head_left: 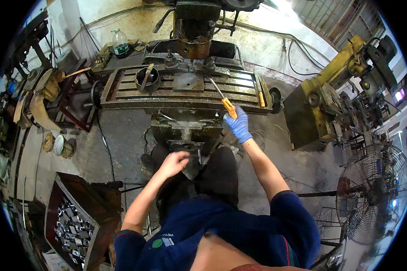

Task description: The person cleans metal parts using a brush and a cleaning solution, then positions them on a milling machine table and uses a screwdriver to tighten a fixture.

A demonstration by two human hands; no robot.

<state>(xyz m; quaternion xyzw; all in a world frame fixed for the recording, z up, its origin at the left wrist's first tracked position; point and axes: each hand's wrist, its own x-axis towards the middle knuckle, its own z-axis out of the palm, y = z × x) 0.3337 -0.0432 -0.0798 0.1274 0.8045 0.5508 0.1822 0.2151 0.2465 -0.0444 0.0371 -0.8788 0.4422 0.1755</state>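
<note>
In my gloved right hand (238, 125) is a screwdriver (229, 108) with a yellow handle and a long thin metal shaft. The fingers wrap round the handle, and the shaft slants up and left over the slotted table (126, 98) of a milling machine. Its tip lies close to a flat metal block (188, 82) under the machine's head (194, 40); whether they touch I cannot tell. My bare left hand (174, 165) hovers above my lap with its fingers curled in and nothing visible in them. Near it a metal crank handle (200, 156) sticks out.
On the table stand a dark round pot (148, 80) with a brush in it and, at the right end, a yellow-handled tool (261, 99). A crate of small metal parts (74, 232) sits at lower left. To the right are a fan (373, 194) and a yellow machine (321, 104).
</note>
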